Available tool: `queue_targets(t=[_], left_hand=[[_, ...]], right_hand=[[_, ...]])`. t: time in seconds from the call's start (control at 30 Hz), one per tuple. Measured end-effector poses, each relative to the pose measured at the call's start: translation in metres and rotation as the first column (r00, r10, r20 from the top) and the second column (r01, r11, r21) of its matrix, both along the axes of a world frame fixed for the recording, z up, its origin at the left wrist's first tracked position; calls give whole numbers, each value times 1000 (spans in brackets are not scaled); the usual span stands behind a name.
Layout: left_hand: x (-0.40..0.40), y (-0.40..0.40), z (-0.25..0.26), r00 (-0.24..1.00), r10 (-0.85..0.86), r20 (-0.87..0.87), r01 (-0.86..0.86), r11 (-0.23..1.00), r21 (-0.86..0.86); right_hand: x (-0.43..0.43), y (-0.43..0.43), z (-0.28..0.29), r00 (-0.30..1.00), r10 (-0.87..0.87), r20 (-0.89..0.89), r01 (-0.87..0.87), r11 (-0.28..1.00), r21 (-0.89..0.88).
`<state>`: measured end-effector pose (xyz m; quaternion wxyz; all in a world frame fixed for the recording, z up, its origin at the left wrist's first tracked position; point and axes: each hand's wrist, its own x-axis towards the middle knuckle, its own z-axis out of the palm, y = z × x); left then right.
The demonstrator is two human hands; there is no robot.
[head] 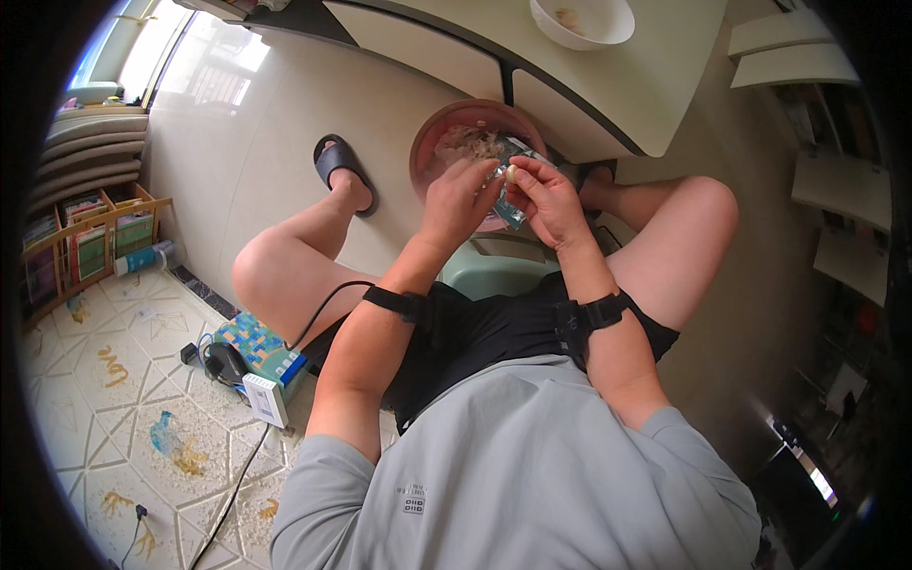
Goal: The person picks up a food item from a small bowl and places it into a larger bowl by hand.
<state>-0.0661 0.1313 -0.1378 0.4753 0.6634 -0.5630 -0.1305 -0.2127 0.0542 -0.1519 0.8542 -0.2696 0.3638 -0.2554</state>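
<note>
Between the thumb and fingers of my right hand [547,199] is a small pale clove [511,174], which looks like garlic. My left hand [459,196] is just beside it, fingertips pointing at the clove; whether they pinch a bit of skin is not clear. Both hands are over a reddish plastic basin [422,153] on the floor between my feet. In the basin lie a heap of dry, papery peelings [470,142] and a dark green and silver wrapper [509,212], partly hidden by my hands.
A white bowl [616,32] with a few pale pieces stands on the light table [662,85] ahead. Below my hands is a pale green stool [484,269]. To the left, a patterned box [256,342] carries cables and a white device [265,400], near a wooden book rack [110,249].
</note>
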Motion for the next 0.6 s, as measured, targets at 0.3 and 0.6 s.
queue_targets(t=[0.3,0.6], left_hand=[[0,0,-6,997,-28,77,29,1000,-9],[1,2,-5,998,-39,58,39,999,-2]], right_hand=[[0,0,1,999,31,-25,-32,999,-33],[0,-1,0,1000,1,-14,-1,1000,-3]])
